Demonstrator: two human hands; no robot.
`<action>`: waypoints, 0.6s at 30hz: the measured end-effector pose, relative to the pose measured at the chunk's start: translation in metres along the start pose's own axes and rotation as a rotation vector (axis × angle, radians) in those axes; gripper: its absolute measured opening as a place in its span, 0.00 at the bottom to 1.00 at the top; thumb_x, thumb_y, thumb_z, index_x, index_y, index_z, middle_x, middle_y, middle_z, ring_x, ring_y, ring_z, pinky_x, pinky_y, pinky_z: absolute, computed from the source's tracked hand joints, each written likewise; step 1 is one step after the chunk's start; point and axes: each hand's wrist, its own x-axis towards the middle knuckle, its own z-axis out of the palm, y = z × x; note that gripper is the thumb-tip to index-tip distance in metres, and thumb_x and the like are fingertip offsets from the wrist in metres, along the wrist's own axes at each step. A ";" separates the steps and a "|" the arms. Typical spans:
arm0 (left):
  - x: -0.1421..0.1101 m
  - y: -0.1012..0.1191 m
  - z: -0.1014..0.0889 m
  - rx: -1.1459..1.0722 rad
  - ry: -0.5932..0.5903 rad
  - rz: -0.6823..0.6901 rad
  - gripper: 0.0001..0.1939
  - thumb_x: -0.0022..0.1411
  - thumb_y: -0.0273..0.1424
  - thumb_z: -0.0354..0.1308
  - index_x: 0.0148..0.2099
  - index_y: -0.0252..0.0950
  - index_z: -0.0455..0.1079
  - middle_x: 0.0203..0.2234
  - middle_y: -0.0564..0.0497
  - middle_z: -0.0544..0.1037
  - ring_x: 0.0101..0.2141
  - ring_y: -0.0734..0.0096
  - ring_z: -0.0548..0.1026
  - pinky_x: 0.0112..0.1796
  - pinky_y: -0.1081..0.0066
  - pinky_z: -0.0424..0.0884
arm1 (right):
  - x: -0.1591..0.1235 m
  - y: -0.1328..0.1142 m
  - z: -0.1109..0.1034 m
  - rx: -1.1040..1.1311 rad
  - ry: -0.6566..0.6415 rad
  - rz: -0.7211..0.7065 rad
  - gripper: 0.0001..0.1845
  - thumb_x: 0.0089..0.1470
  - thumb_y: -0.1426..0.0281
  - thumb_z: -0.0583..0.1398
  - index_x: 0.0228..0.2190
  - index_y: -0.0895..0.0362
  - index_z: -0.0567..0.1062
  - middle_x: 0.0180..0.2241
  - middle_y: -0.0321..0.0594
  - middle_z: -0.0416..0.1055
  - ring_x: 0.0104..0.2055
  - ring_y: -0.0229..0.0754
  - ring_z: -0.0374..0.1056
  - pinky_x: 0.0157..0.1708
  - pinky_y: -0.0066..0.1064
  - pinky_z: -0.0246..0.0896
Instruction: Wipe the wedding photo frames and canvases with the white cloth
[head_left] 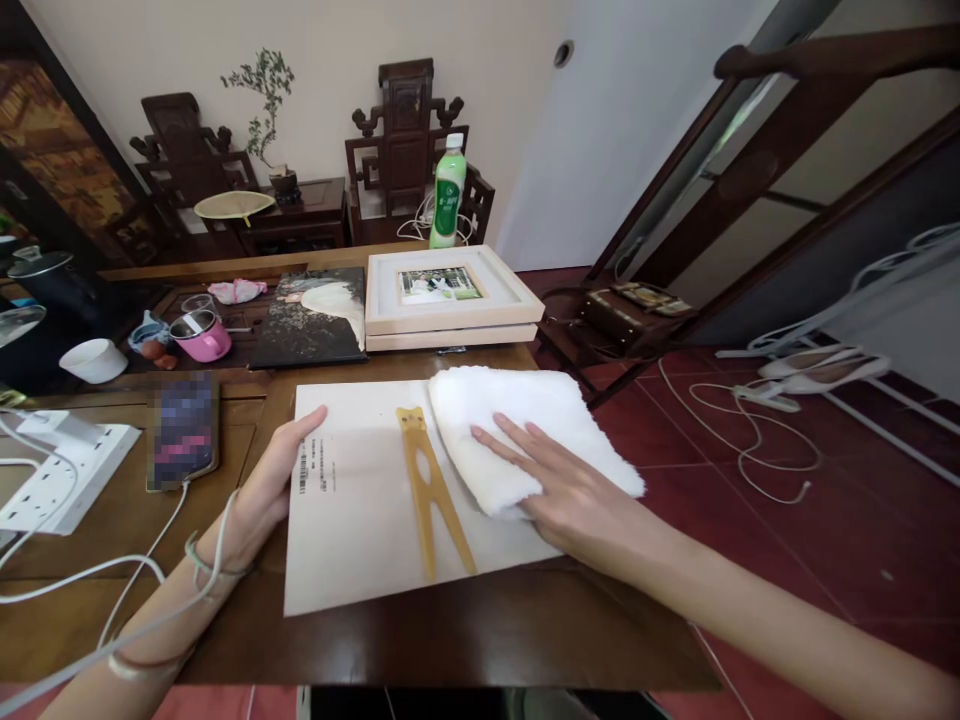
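A white rectangular panel (345, 540), with a barcode and small print near its left edge, lies on the brown table in front of me. My left hand (289, 455) grips that left edge, thumb on top and the other fingers hidden beneath. On the panel's middle is a yellow-brown A-shaped stand (429, 490) with small holes at its upper end. A fluffy white cloth (540, 425) covers the panel's right part and hangs past its side. My right hand (562, 480) lies on the cloth with fingers spread; its thumb is hidden.
Behind the panel are stacked pale picture frames (450, 320), a dark picture panel (319, 320) and a green bottle (448, 195). Leftward sit a phone (184, 435), a power strip (67, 475), a pink cup (201, 338) and a white cup (94, 360). A white cable crosses my left forearm.
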 end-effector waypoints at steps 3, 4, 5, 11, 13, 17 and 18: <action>0.002 0.001 0.001 0.008 0.075 -0.067 0.18 0.59 0.40 0.63 0.44 0.30 0.77 0.27 0.42 0.84 0.28 0.54 0.82 0.28 0.65 0.75 | 0.001 -0.001 0.004 -0.034 -0.043 0.001 0.17 0.52 0.87 0.55 0.21 0.58 0.76 0.64 0.51 0.60 0.69 0.60 0.44 0.60 0.57 0.60; 0.002 0.002 0.002 0.012 0.084 -0.068 0.18 0.59 0.40 0.63 0.43 0.30 0.76 0.28 0.43 0.84 0.28 0.54 0.82 0.28 0.66 0.75 | 0.002 -0.001 0.004 -0.044 -0.047 0.008 0.16 0.51 0.87 0.55 0.23 0.58 0.77 0.64 0.52 0.60 0.69 0.60 0.45 0.60 0.57 0.59; 0.002 0.003 0.003 0.021 0.099 -0.048 0.17 0.58 0.39 0.64 0.43 0.30 0.76 0.28 0.43 0.84 0.28 0.55 0.82 0.28 0.66 0.75 | 0.002 -0.002 0.005 -0.049 -0.048 0.015 0.16 0.50 0.87 0.56 0.24 0.59 0.78 0.63 0.53 0.60 0.69 0.62 0.45 0.60 0.57 0.59; 0.001 0.008 0.002 0.311 0.266 0.207 0.23 0.45 0.34 0.73 0.44 0.33 0.74 0.36 0.46 0.84 0.32 0.60 0.80 0.30 0.70 0.74 | 0.008 -0.008 0.013 -0.064 -0.034 0.048 0.13 0.49 0.86 0.59 0.26 0.60 0.79 0.64 0.54 0.59 0.68 0.64 0.45 0.60 0.58 0.58; 0.002 0.010 -0.003 0.523 0.303 0.292 0.27 0.42 0.37 0.74 0.45 0.34 0.75 0.40 0.44 0.83 0.37 0.55 0.80 0.35 0.66 0.74 | 0.011 -0.010 0.014 -0.070 -0.029 0.048 0.12 0.50 0.85 0.59 0.24 0.59 0.78 0.64 0.54 0.60 0.68 0.64 0.47 0.59 0.58 0.58; 0.005 0.009 -0.013 0.920 0.404 0.465 0.31 0.44 0.43 0.73 0.49 0.36 0.74 0.43 0.43 0.81 0.42 0.50 0.78 0.43 0.60 0.71 | 0.015 -0.013 0.014 -0.085 -0.032 0.036 0.12 0.49 0.85 0.59 0.22 0.59 0.77 0.63 0.55 0.62 0.66 0.66 0.52 0.57 0.59 0.61; 0.006 0.007 -0.014 0.990 0.419 0.489 0.30 0.46 0.44 0.72 0.49 0.36 0.74 0.42 0.43 0.81 0.42 0.49 0.78 0.44 0.59 0.71 | 0.016 -0.013 0.014 -0.087 -0.033 0.033 0.12 0.48 0.85 0.59 0.22 0.60 0.77 0.62 0.56 0.62 0.66 0.67 0.53 0.56 0.60 0.61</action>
